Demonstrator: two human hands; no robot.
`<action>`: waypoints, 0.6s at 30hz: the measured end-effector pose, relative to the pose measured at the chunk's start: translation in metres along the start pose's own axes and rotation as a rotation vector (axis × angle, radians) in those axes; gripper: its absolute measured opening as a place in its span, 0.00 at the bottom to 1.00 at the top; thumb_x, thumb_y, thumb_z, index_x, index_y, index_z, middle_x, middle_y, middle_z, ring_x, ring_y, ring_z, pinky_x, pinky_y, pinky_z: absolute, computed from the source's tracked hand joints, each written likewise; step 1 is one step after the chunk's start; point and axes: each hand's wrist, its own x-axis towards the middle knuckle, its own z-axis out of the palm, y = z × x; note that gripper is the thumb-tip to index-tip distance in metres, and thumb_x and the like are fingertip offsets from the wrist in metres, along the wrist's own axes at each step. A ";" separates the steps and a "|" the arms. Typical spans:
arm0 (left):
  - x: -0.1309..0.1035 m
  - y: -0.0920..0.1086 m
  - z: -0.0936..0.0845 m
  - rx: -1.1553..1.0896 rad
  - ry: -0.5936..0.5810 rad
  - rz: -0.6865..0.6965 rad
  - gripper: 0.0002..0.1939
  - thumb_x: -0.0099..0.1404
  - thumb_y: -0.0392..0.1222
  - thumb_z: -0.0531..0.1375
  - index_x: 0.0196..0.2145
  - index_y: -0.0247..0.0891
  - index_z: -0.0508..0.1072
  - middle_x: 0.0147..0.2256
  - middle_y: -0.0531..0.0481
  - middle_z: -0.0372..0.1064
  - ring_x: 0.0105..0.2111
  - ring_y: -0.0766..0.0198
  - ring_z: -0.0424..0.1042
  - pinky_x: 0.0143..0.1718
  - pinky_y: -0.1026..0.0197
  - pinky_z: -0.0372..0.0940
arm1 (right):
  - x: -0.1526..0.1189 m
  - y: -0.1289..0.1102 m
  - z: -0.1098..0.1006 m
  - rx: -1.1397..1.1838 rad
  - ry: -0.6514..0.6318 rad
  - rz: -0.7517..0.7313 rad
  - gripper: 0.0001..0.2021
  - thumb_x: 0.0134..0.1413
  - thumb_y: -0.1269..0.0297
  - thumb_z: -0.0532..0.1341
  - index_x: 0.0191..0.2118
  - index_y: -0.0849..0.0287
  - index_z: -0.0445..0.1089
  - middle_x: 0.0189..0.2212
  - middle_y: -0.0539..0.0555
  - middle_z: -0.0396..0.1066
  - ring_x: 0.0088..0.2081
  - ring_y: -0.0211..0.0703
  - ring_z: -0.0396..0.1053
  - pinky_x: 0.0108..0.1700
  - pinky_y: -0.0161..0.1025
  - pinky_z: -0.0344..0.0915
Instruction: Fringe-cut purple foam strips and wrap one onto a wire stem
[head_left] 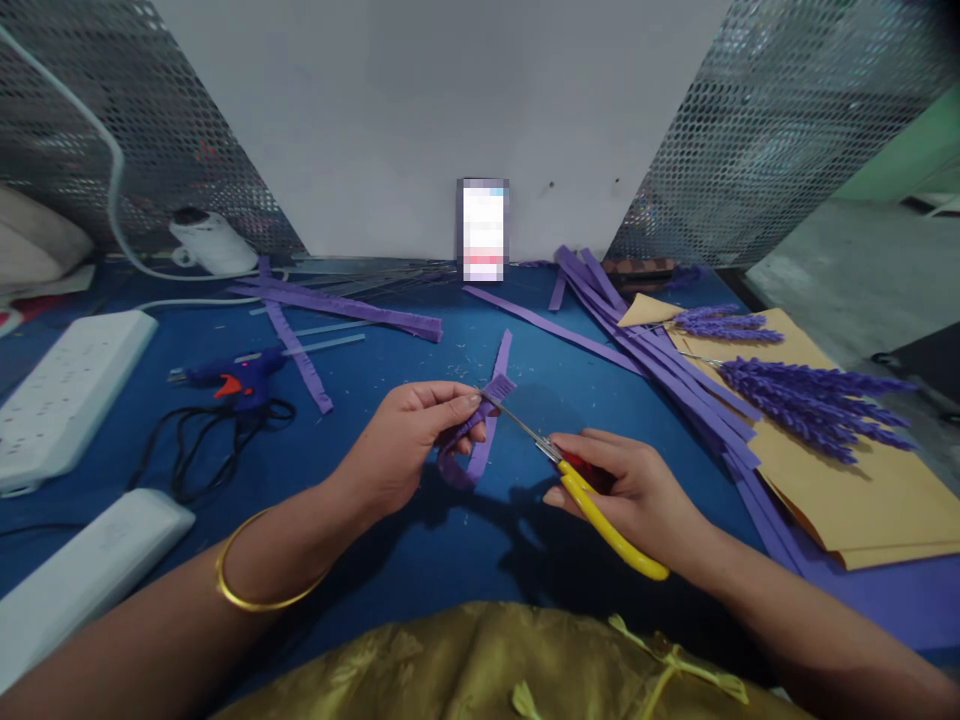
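Note:
Between the thumb and fingers of my left hand (420, 430) is a purple paper strip (480, 455). Its upper end is cut into a fine fringe, and the rest loops down below the fingers. My right hand (622, 480) is wrapped round a pair of scissors (611, 525) with yellow and red handles. The scissors' metal blades reach left to the fringed end, close to my left fingertips. Whether the blades are parted at the strip is too small to tell.
At left lie a blue glue gun (247, 380) with a black cord and two white power strips (67, 390). More purple strips (660, 370) lie at right, beside purple flower sprigs (810, 400) on brown paper (885, 510). A phone (483, 230) stands at the back.

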 end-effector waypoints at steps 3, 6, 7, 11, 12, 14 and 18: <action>0.001 0.000 0.000 0.004 0.004 0.002 0.08 0.57 0.42 0.64 0.24 0.35 0.76 0.20 0.53 0.70 0.19 0.72 0.62 0.21 0.69 0.56 | 0.001 0.000 0.000 0.040 -0.020 0.013 0.15 0.57 0.53 0.65 0.42 0.59 0.77 0.23 0.48 0.60 0.25 0.36 0.57 0.27 0.33 0.55; 0.001 0.000 0.001 0.007 0.014 -0.001 0.08 0.57 0.42 0.64 0.24 0.35 0.76 0.20 0.53 0.69 0.19 0.72 0.61 0.21 0.68 0.55 | 0.002 -0.001 -0.001 0.077 -0.034 0.037 0.14 0.57 0.52 0.65 0.38 0.59 0.77 0.23 0.48 0.61 0.25 0.36 0.57 0.27 0.33 0.55; 0.001 0.000 0.001 0.008 0.014 -0.002 0.08 0.57 0.42 0.64 0.24 0.35 0.76 0.20 0.53 0.68 0.19 0.72 0.61 0.21 0.68 0.55 | 0.002 -0.001 -0.001 0.091 -0.040 0.046 0.14 0.57 0.52 0.65 0.37 0.59 0.77 0.23 0.48 0.61 0.25 0.36 0.57 0.26 0.33 0.54; 0.001 0.000 0.000 0.003 -0.005 -0.006 0.08 0.57 0.42 0.64 0.24 0.36 0.76 0.20 0.53 0.68 0.19 0.72 0.61 0.22 0.68 0.55 | 0.003 0.000 0.000 0.153 -0.051 0.072 0.15 0.56 0.51 0.65 0.37 0.60 0.78 0.24 0.49 0.62 0.26 0.36 0.57 0.26 0.33 0.55; 0.001 0.000 0.000 0.000 -0.009 -0.008 0.08 0.57 0.43 0.65 0.24 0.36 0.76 0.20 0.53 0.68 0.20 0.72 0.61 0.22 0.68 0.55 | 0.003 0.001 0.001 0.165 -0.049 0.077 0.15 0.56 0.52 0.65 0.38 0.60 0.78 0.24 0.49 0.62 0.26 0.37 0.58 0.27 0.33 0.55; 0.002 -0.001 0.000 -0.007 -0.005 -0.007 0.08 0.57 0.43 0.65 0.25 0.35 0.76 0.20 0.54 0.68 0.20 0.72 0.61 0.22 0.68 0.55 | 0.002 0.003 0.002 0.183 -0.039 0.089 0.15 0.55 0.53 0.66 0.39 0.60 0.78 0.24 0.49 0.62 0.26 0.37 0.58 0.27 0.33 0.56; 0.002 -0.001 0.001 -0.012 0.029 0.005 0.08 0.57 0.42 0.65 0.25 0.35 0.75 0.21 0.54 0.68 0.20 0.72 0.62 0.22 0.69 0.56 | 0.004 0.006 0.005 0.286 -0.028 0.141 0.17 0.51 0.55 0.68 0.44 0.60 0.78 0.30 0.51 0.69 0.29 0.38 0.63 0.31 0.35 0.61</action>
